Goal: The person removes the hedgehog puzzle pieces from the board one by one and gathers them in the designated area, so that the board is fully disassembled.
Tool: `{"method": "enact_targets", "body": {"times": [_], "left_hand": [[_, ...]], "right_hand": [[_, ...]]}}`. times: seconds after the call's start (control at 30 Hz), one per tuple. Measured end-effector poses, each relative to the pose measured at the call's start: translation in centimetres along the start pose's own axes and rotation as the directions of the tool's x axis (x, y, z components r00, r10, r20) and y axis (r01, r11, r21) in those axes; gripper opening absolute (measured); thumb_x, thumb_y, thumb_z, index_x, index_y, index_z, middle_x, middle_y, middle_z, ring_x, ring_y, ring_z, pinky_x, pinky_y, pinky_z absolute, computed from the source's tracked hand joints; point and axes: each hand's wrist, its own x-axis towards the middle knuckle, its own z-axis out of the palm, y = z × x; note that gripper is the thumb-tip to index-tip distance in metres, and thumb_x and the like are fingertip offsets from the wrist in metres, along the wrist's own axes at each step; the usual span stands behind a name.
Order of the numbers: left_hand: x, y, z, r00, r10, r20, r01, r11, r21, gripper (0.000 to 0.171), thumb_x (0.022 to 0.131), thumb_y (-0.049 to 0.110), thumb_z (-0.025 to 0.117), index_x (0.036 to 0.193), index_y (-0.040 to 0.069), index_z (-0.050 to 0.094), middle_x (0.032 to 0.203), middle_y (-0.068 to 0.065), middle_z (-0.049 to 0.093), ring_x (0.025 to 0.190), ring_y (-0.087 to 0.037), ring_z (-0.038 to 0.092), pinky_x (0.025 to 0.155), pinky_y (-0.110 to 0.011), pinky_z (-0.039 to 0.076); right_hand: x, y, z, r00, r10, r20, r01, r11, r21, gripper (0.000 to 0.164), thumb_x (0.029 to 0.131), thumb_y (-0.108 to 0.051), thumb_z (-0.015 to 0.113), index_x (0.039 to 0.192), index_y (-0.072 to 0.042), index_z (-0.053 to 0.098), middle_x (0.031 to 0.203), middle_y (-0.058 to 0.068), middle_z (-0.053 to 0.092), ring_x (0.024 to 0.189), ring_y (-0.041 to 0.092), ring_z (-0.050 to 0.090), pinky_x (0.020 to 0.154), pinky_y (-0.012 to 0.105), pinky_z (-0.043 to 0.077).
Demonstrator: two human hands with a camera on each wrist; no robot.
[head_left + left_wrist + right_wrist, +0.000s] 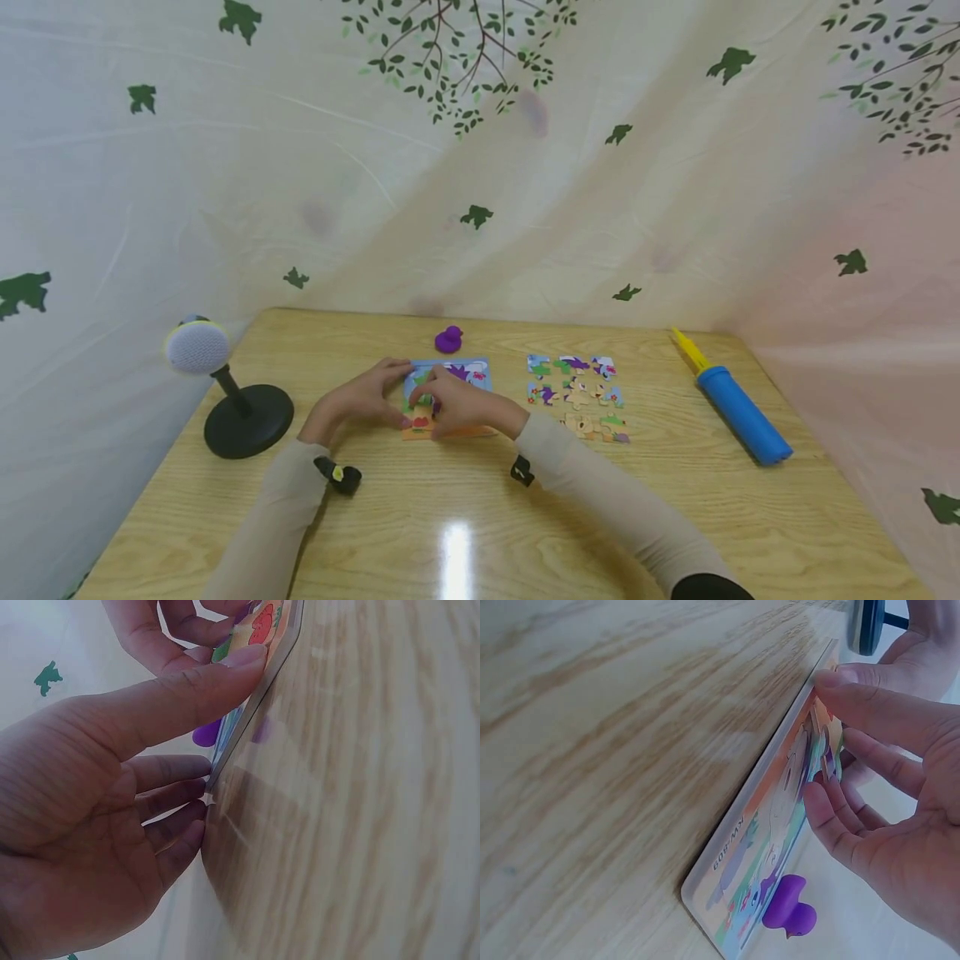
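A flat picture puzzle board lies on the table, partly covered by both hands. My left hand spans its left side, with the thumb resting on an orange area with a red print and the fingertips touching the edge. Over the board's left part, my right hand pinches a small puzzle piece, seen nearly edge-on in the right wrist view. Its thumb reaches down beside the left thumb. Some of the board under the hands is hidden.
Loose puzzle pieces lie in rows right of the board. A purple toy duck sits behind it. A microphone on a round black base stands left; a blue hand pump with yellow nozzle lies far right.
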Motion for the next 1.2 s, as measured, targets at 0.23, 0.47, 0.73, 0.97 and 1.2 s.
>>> {"method": "enact_targets", "body": {"times": [0.23,0.47,0.73,0.97,1.2], "left_hand": [[0.12,-0.10,-0.01,1.000,0.008,-0.004,-0.008,1.000,0.006,0.095,0.080,0.024,0.087,0.157,0.004,0.035,0.164,-0.021,0.024,0.153,-0.048,0.021,0.123,-0.067,0.022],[0.01,-0.08,-0.03,1.000,0.015,-0.011,-0.015,1.000,-0.001,0.096,0.079,0.021,0.088,0.157,0.003,0.035,0.164,-0.021,0.025,0.152,-0.049,0.022,0.123,-0.066,0.023],[0.01,-0.05,-0.02,1.000,0.016,-0.009,-0.016,1.000,-0.006,0.096,0.079,0.022,0.087,0.158,0.004,0.035,0.164,-0.020,0.026,0.153,-0.048,0.022,0.123,-0.066,0.022],[-0.01,-0.02,-0.06,1.000,0.014,-0.004,-0.015,1.000,-0.013,0.095,0.080,0.020,0.087,0.158,0.005,0.035,0.164,-0.019,0.026,0.154,-0.047,0.020,0.124,-0.066,0.021],[-0.10,0.00,-0.12,1.000,0.011,-0.006,-0.011,1.000,-0.021,0.094,0.080,0.020,0.087,0.158,0.004,0.035,0.164,-0.019,0.026,0.153,-0.048,0.020,0.124,-0.067,0.021]], "right_hand": [[-0.17,0.21,-0.09,0.999,0.037,-0.024,-0.036,0.999,0.033,0.055,0.077,-0.008,0.088,0.128,-0.010,0.067,0.127,0.015,0.047,0.104,0.017,0.051,0.080,0.019,0.051],[-0.35,0.71,-0.12,0.998,0.046,-0.047,-0.044,0.998,0.038,0.056,0.080,-0.015,0.087,0.131,-0.006,0.065,0.121,0.013,0.049,0.102,0.018,0.055,0.082,0.020,0.052],[-0.35,0.66,-0.16,0.998,0.044,-0.049,-0.043,0.999,0.026,0.045,0.084,-0.016,0.083,0.126,-0.005,0.068,0.120,0.013,0.053,0.099,0.015,0.055,0.082,0.020,0.051],[-0.29,0.42,-0.18,0.999,0.012,-0.041,-0.012,1.000,0.002,0.042,0.083,-0.001,0.077,0.124,-0.007,0.071,0.119,0.013,0.056,0.093,0.015,0.054,0.074,0.016,0.050],[-0.29,0.41,-0.14,1.000,-0.016,-0.027,0.015,0.999,-0.038,0.050,0.077,0.008,0.076,0.124,-0.006,0.072,0.111,0.013,0.056,0.091,0.018,0.052,0.070,0.014,0.046]]}}
